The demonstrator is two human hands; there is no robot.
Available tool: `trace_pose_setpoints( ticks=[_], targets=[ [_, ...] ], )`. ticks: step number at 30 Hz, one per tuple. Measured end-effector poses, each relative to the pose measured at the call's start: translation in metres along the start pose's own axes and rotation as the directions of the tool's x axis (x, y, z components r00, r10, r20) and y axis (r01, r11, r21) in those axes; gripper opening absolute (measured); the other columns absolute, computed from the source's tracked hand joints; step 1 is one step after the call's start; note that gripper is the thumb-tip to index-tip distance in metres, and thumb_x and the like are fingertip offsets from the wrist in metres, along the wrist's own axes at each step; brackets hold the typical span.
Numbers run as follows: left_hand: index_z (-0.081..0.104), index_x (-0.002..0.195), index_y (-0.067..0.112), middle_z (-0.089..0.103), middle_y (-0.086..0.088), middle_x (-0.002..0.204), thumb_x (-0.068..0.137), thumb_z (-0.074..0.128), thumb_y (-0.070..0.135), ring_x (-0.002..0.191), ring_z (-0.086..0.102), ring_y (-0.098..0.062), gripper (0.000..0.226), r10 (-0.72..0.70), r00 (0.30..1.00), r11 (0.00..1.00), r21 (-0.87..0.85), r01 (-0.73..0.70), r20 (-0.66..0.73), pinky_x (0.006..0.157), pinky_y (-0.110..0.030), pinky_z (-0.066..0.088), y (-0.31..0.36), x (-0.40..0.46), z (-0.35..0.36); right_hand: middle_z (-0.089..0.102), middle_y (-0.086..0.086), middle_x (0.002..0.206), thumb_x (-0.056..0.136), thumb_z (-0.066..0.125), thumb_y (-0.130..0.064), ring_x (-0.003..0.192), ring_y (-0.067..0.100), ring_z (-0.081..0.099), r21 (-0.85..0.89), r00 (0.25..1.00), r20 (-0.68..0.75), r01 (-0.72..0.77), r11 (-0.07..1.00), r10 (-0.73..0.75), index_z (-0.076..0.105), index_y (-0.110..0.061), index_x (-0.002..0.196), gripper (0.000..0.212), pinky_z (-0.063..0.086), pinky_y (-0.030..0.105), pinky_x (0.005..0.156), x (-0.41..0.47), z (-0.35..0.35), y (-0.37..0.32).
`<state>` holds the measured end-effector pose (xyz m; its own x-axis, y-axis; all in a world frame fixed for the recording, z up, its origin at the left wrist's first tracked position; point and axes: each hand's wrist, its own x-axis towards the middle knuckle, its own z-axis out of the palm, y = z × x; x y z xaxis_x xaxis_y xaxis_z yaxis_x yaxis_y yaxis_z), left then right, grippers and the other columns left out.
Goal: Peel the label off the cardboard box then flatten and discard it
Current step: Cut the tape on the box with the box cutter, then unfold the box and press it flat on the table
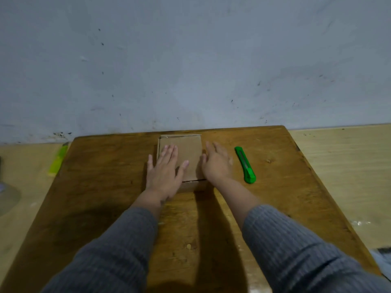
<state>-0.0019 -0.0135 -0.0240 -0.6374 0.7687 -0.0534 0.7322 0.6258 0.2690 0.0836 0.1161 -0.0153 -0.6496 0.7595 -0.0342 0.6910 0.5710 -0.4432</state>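
Observation:
A small brown cardboard box (188,151) lies near the far edge of the wooden table (105,187). My left hand (164,172) lies flat on its top with straight, spread fingers, pressing down. My right hand (216,163) is against the box's right side, fingers extended along it. No label shows on the visible cardboard. A seam runs across the box's near edge.
A green utility knife (245,164) lies on the table just right of my right hand. A yellow-green object (58,159) sits on the floor by the table's left edge. A grey-blue wall (190,70) stands right behind the table.

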Motion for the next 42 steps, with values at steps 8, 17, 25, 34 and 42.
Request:
trace_pose_setpoints(
  ticks=[8,17,25,34,42],
  targets=[
    [-0.008,0.154,0.019,-0.024,0.004,0.158,0.09,0.0,0.066,0.147,-0.015,-0.011,0.079,-0.072,0.991,0.995,0.072,0.064,0.111,0.118,-0.055,-0.006,-0.036,-0.002,-0.002,-0.01,0.002,0.16,0.1,0.016,-0.045,0.146,0.02,-0.015,-0.254,0.944,0.199,0.308,0.917,-0.263,0.003,-0.02,0.151,0.058,-0.006,0.059,0.114,-0.016,0.03,-0.028],
    [-0.014,0.152,0.017,-0.027,0.004,0.157,0.065,0.006,0.091,0.146,-0.018,-0.013,0.117,-0.103,0.984,0.993,0.079,0.092,0.147,0.116,-0.056,-0.011,-0.047,-0.024,-0.006,-0.018,-0.001,0.158,0.079,0.023,-0.08,0.144,0.015,-0.021,-0.298,0.931,0.294,0.305,0.904,-0.218,-0.007,-0.021,0.15,0.097,-0.014,0.064,0.11,-0.026,0.02,-0.012],
    [-0.018,0.151,0.015,-0.03,0.001,0.156,0.059,0.01,0.096,0.145,-0.023,-0.014,0.126,-0.071,0.981,0.992,0.117,0.051,0.178,0.115,-0.059,-0.01,-0.048,-0.035,-0.006,-0.022,-0.001,0.157,0.069,0.046,-0.082,0.144,0.017,-0.023,-0.29,0.902,0.374,0.335,0.897,-0.216,-0.01,-0.025,0.15,0.114,-0.017,0.066,0.107,-0.034,0.009,-0.006],
    [-0.015,0.152,0.014,-0.029,-0.001,0.157,0.054,0.001,0.097,0.145,-0.024,-0.015,0.129,-0.076,0.98,0.991,0.123,0.053,0.186,0.115,-0.059,-0.011,-0.046,-0.038,-0.01,0.003,0.008,0.16,0.094,0.033,-0.055,0.148,0.024,0.001,-0.116,0.905,0.214,0.397,0.911,-0.367,0.002,-0.04,0.148,0.065,0.006,0.044,0.12,-0.053,-0.004,-0.007],
    [-0.012,0.153,0.015,-0.026,0.0,0.158,0.076,0.009,0.087,0.145,-0.023,-0.015,0.106,0.021,0.986,0.982,0.184,-0.051,0.165,0.112,-0.058,-0.018,-0.034,-0.028,-0.01,0.019,0.0,0.158,0.099,0.038,-0.02,0.107,0.025,0.06,-0.008,0.907,-0.076,0.414,0.91,-0.413,0.014,-0.042,0.146,0.058,0.046,0.029,0.072,-0.062,-0.021,0.01]
  ],
)
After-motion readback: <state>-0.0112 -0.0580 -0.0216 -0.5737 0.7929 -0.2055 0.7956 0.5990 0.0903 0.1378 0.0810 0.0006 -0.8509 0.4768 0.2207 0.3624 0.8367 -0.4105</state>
